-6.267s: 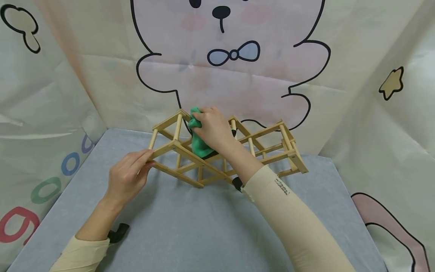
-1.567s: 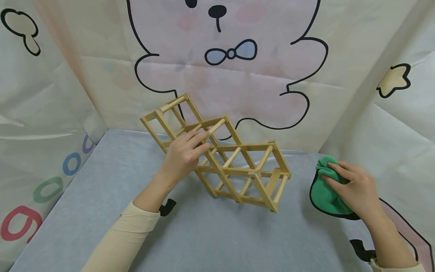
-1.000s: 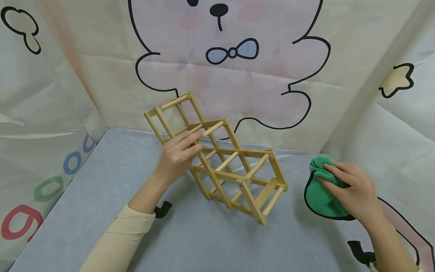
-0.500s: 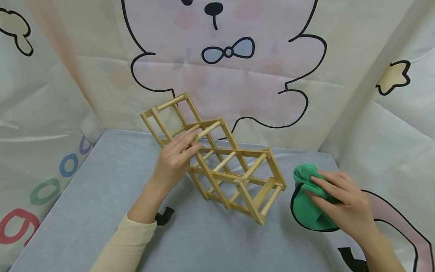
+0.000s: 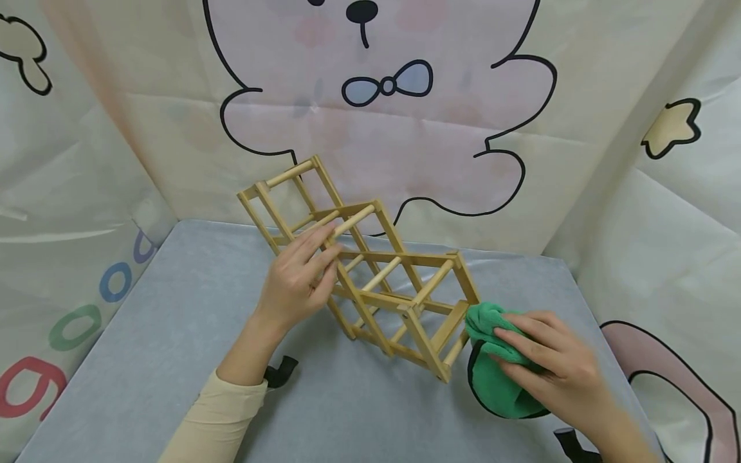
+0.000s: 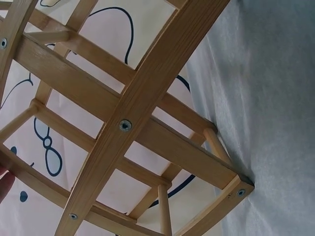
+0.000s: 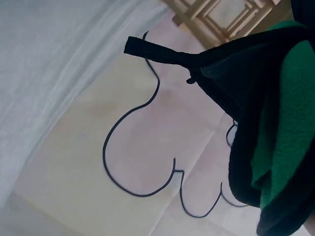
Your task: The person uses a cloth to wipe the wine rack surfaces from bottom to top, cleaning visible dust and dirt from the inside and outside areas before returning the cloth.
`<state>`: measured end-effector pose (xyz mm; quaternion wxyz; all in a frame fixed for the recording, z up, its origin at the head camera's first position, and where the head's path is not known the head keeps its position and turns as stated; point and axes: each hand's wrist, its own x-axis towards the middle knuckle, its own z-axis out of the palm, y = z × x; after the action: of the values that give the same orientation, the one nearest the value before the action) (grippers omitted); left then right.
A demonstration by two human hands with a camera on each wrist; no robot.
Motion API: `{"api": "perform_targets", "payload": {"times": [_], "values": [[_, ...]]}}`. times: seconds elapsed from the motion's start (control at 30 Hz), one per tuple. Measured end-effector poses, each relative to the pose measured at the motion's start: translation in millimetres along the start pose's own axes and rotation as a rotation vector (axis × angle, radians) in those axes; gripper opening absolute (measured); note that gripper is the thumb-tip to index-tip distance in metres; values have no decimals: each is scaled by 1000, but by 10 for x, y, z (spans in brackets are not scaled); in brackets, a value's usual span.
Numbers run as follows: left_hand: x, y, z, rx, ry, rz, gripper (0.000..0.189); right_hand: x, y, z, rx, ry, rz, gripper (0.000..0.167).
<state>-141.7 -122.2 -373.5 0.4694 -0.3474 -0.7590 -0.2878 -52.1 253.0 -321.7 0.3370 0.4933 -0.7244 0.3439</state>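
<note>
A pale wooden rack of crossed slats and round rods (image 5: 382, 274) stands tilted in the middle of the head view, its left end higher. My left hand (image 5: 292, 283) grips it near its middle, fingers at a rod's end. Bolted slats (image 6: 138, 98) fill the left wrist view, where a fingertip (image 6: 5, 186) shows at the left edge. A green cloth with black edging (image 5: 509, 386) is bunched in my right hand (image 5: 558, 360), its top right at the rack's right end. In the right wrist view the cloth (image 7: 295, 118) hangs down with a black loop.
A blue-grey cloth covers the table (image 5: 347, 418). Behind it hangs a printed sheet with a bear drawing (image 5: 405, 148), close to the rack's raised end. More printed sheeting closes off both sides. Black wrist mounts (image 5: 282, 372) jut out below the hands.
My right hand has brought the green cloth leftward from the table's right side to the rack's right end. Earlier it was on the rack's left part; the rack has since been turned and regripped.
</note>
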Motion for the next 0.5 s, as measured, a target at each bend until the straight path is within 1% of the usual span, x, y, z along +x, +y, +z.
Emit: {"api": "perform_targets", "payload": {"times": [0.2,0.33,0.4,0.5], "values": [[-11,6,9,0,-12,0,23,-62,-63,104,0,-75,-26,34],[-17,14,7,-6,-12,-10,23,-117,-99,170,-2,-144,-8,35],[-16,14,7,-11,-8,-14,23,-136,-105,195,-2,-162,0,35],[-9,14,1,-17,-5,-17,23,-155,-98,219,-4,-168,7,35]]}}
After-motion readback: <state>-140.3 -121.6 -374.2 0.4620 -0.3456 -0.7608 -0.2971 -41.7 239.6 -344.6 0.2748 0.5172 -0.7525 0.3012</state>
